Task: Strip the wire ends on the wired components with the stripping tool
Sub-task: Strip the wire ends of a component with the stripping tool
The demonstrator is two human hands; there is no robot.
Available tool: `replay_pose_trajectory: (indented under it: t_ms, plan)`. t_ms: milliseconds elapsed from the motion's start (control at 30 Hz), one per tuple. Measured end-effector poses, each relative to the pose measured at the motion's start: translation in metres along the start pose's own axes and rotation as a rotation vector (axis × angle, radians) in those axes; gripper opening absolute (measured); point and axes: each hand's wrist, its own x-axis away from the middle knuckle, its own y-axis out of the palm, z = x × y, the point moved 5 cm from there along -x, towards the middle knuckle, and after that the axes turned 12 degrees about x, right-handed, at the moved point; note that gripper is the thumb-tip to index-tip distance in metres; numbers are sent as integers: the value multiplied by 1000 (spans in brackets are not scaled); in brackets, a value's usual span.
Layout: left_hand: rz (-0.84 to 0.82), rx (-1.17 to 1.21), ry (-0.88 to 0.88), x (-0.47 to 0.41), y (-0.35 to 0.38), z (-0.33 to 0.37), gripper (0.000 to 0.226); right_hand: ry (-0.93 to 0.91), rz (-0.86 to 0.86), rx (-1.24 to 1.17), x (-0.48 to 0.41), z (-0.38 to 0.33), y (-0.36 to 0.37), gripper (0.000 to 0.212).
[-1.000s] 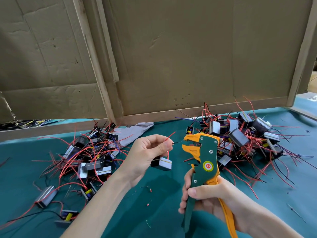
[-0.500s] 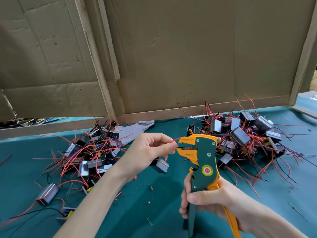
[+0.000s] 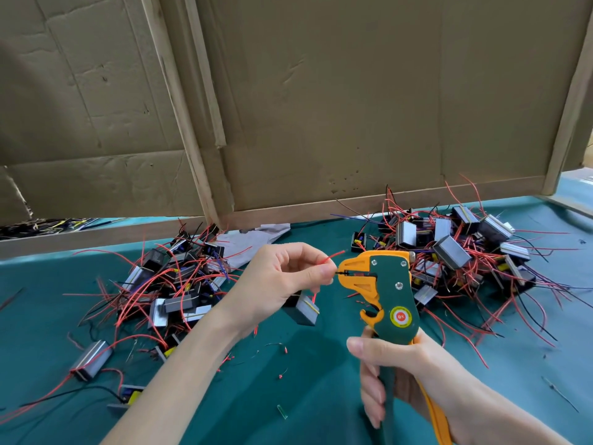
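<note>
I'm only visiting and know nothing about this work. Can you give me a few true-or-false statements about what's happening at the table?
1. The right hand grips the stripper. True.
2. The left hand is empty. False: it pinches a black wire, with a component just below it.
3. The black wire's end is in the stripper's jaws. True.
4. All other components lie in one pile. False: there is a left pile and a right pile.
5. Cardboard stands behind the table. True.

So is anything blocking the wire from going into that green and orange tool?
Nothing visible is. The left hand pinches the thin black wire, whose tip sits in the front of the green and orange stripping tool, gripped by the right hand.
</note>
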Motion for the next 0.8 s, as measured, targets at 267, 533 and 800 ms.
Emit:
replay_pose_trajectory:
  t_ms: [267,533,800]
  plan:
    - [-24,206,-20,-1,0,-15,11,101,174,-89,-1,11,-4,47]
    - [82,64,-3,-3,-6,-22,22,-96,-13,-200,-12,-6,-15,26]
    - [84,-100,103,-1,-2,-7,28,-64,-94,-144,-8,-2,-7,17]
